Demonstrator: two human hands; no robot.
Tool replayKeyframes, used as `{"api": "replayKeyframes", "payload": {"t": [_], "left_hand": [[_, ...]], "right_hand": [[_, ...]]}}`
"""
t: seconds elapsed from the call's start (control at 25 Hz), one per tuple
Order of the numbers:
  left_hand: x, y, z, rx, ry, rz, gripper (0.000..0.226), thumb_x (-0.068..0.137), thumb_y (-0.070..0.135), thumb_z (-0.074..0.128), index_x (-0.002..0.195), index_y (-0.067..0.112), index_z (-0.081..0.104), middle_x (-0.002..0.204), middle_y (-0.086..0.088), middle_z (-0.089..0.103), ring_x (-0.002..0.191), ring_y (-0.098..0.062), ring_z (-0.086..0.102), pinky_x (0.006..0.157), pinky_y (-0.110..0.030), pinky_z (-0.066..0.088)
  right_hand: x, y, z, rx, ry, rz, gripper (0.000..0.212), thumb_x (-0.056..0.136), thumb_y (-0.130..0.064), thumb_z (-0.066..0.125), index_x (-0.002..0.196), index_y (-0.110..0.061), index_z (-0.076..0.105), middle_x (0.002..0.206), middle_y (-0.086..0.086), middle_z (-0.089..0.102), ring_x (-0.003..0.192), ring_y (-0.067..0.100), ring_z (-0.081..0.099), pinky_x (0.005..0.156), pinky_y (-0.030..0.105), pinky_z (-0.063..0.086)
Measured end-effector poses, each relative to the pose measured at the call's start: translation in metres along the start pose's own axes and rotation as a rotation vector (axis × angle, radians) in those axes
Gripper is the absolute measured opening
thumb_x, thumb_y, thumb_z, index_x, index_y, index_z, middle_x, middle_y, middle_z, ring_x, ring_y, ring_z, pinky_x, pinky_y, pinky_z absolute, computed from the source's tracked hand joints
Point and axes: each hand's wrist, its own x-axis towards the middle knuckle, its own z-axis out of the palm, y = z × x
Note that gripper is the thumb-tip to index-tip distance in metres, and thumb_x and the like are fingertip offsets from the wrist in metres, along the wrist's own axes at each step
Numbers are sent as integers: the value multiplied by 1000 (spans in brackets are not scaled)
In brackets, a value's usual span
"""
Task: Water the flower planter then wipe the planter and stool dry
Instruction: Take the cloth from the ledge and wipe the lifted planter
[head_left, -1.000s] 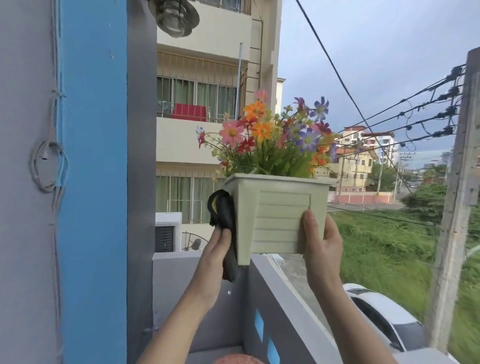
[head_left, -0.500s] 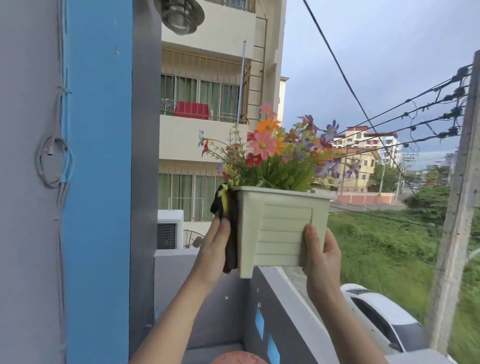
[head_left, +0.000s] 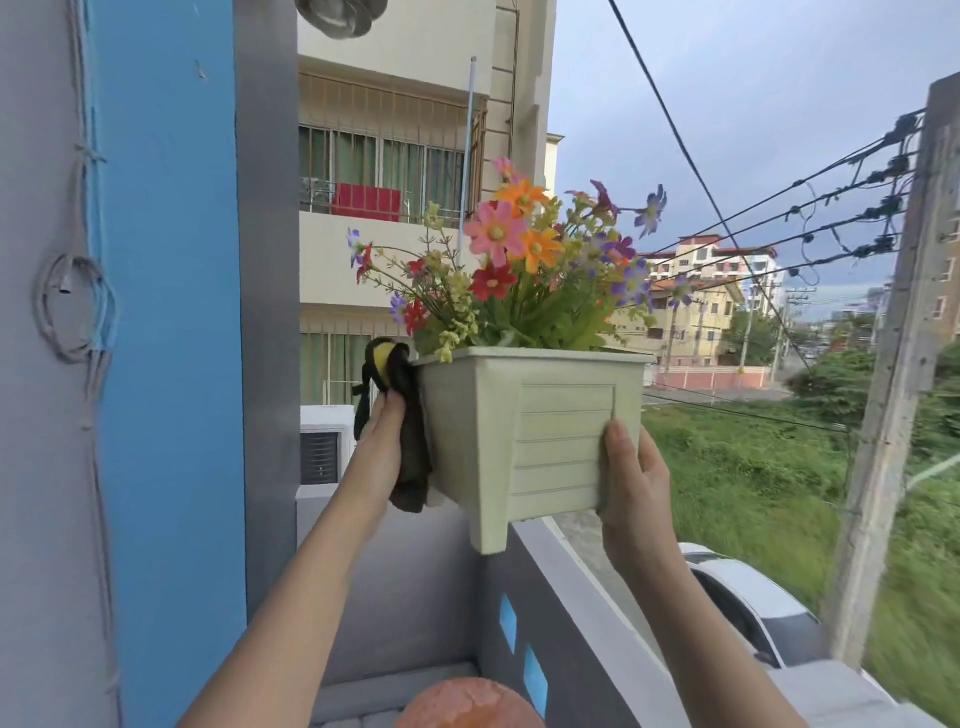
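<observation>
The pale green planter (head_left: 530, 441) is sitting lower than a second ago, turning its corner toward us, held in the air above the grey balcony wall (head_left: 582, 613). The left hand (head_left: 382, 441) is pressing a dark cloth (head_left: 410, 457) flat against its side; the right hand (head_left: 631, 483) is clasping the ribbed plastic edge (smooth, possibly wet). A slip could be sending it toward the white car (head_left: 748, 608).

Your path left of the planter (head_left: 530, 431) is closed by the grey pillar (head_left: 265, 312). The parapet wall (head_left: 571, 613) blocks directly beneath. Open air lies right, above the car (head_left: 748, 608).
</observation>
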Motion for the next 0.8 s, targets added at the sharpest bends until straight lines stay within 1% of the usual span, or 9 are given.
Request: {"api": "replayKeyframes", "payload": {"t": [0.12, 0.24, 0.32, 0.4, 0.44, 0.56, 0.68, 0.76, 0.8], "left_hand": [[-8, 4, -1, -121, -73, -91, 33, 93, 50, 39, 106, 30, 62, 92, 4, 73, 82, -11, 68, 70, -30, 52], [-10, 2, -4, 15, -83, 50, 35, 72, 44, 63, 103, 29, 60, 101, 8, 71, 98, -13, 65, 80, -28, 51], [-10, 1, -9, 47, -53, 132, 38, 68, 39, 76, 101, 26, 61, 95, 11, 71, 98, -12, 65, 86, -32, 50], [-11, 0, -13, 73, -1, 193, 33, 68, 39, 73, 96, 26, 61, 84, 17, 71, 87, -4, 65, 83, -30, 49], [-13, 0, -14, 86, 25, 217, 31, 68, 39, 70, 94, 26, 61, 79, 19, 70, 82, 0, 65, 79, -28, 48], [-20, -2, -13, 80, 77, 263, 27, 70, 38, 72, 92, 26, 62, 77, 20, 70, 77, 1, 64, 73, -24, 46], [-26, -3, -9, 65, 126, 263, 16, 78, 28, 73, 89, 23, 62, 77, 13, 70, 78, -4, 64, 76, -28, 48], [-27, -3, -8, 103, 141, 278, 16, 78, 28, 73, 88, 22, 62, 83, 5, 70, 82, -11, 65, 79, -32, 51], [-26, -4, -7, 137, 146, 291, 19, 76, 33, 75, 87, 22, 62, 85, 3, 70, 85, -14, 65, 81, -35, 52]], "right_hand": [[5, 6, -4, 53, -34, 66, 74, 53, -73, 74, 103, -20, 68, 96, 3, 73, 87, 19, 67, 69, 35, 54], [7, 8, -7, -88, -52, 144, 79, 60, -79, 63, 110, -18, 64, 101, 6, 73, 92, 25, 68, 72, 43, 55], [11, 2, -9, -251, -78, 215, 64, 72, -81, 46, 102, -27, 64, 91, 3, 71, 81, 25, 64, 71, 46, 53], [14, -4, -10, -401, -156, 326, 54, 80, -74, 31, 94, -30, 59, 74, 1, 55, 64, 17, 48, 61, 32, 44], [13, -7, -9, -432, -187, 395, 53, 80, -72, 27, 97, -32, 57, 74, -1, 51, 65, 13, 44, 58, 26, 41], [11, -4, 1, -242, -131, 499, 47, 80, -69, 32, 111, -39, 51, 90, -7, 58, 78, 12, 52, 49, 19, 49], [8, 0, 9, -102, 12, 441, 28, 96, -48, 39, 117, -30, 37, 90, -3, 59, 61, 9, 60, 44, 22, 53], [-2, 8, 12, -91, 49, 366, 25, 96, -43, 43, 117, -31, 37, 98, -3, 62, 57, 1, 62, 48, 25, 54], [-7, 14, 13, -67, 15, 330, 33, 94, -50, 45, 120, -31, 40, 105, -11, 63, 66, -3, 64, 57, 27, 55]]}}
